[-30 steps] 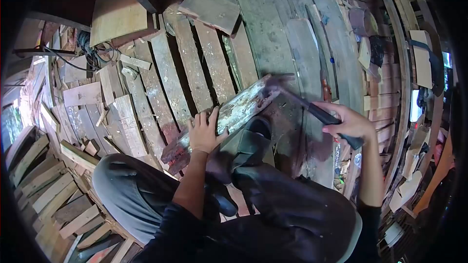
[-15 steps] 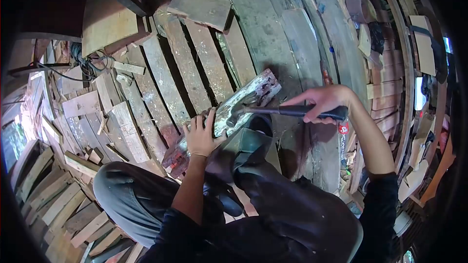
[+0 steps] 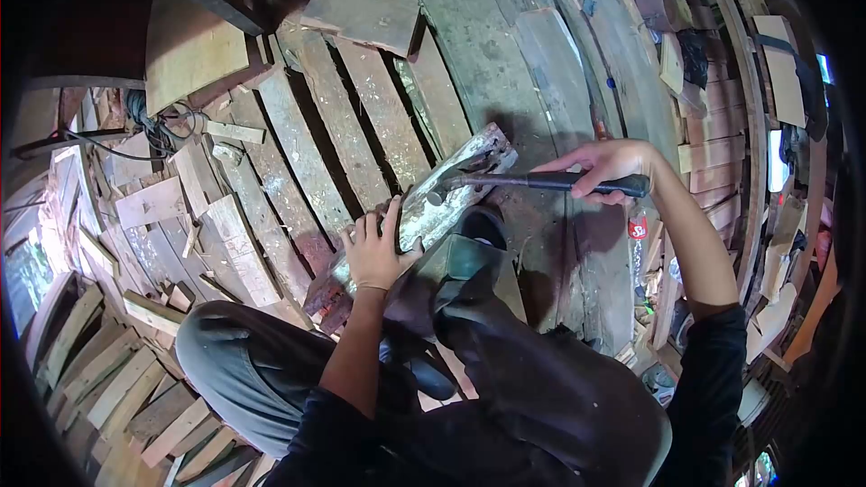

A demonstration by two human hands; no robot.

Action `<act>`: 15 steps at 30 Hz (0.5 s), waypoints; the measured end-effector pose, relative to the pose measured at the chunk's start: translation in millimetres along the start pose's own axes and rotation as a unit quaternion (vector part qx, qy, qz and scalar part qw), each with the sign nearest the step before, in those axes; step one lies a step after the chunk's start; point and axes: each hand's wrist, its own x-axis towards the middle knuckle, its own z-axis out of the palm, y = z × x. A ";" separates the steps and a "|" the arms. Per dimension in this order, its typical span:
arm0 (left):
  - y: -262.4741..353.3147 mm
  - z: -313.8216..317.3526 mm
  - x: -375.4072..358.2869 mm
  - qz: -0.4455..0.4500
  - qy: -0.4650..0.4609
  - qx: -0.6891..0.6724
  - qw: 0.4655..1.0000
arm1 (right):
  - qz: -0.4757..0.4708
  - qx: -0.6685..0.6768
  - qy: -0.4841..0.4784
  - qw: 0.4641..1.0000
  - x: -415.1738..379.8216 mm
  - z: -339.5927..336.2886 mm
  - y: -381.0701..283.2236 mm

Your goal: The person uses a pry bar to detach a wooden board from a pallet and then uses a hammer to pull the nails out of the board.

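Observation:
A weathered, whitish-red wooden beam (image 3: 451,207) lies at a slant in front of me, with a rough, broken far end. My left hand (image 3: 372,257) grips its near half, fingers over the far edge and thumb on the near side. In my right hand (image 3: 612,169) is a hammer (image 3: 550,180), held by its dark handle with the index finger stretched along it. The hammer's head overlaps the middle of the beam, just beyond my left fingers. My shoe (image 3: 483,227) is right beside the beam.
Floor planks (image 3: 307,140) with dark gaps run beneath the work. A loose board (image 3: 365,16) lies beyond. Offcuts (image 3: 117,379) are heaped at the left, near a tangled cable (image 3: 162,126). A red-labelled bottle (image 3: 638,230) stands right of my right hand.
The hammer's head has shifted slightly up and away from my left hand along the beam, and its round face now shows. My left hand keeps its place on the beam.

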 end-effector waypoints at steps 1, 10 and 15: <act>0.5 -0.6 0.6 -0.003 -0.004 0.003 1.000 | 0.009 0.003 -0.004 1.000 2.2 0.3 -0.9; -1.6 -1.1 1.2 -0.006 -0.017 -0.005 1.000 | 0.017 0.054 0.028 0.998 -5.5 -7.7 -2.0; -3.1 1.2 -0.3 -0.001 0.009 -0.009 1.000 | 0.053 0.022 0.050 0.997 -7.9 -6.8 -15.3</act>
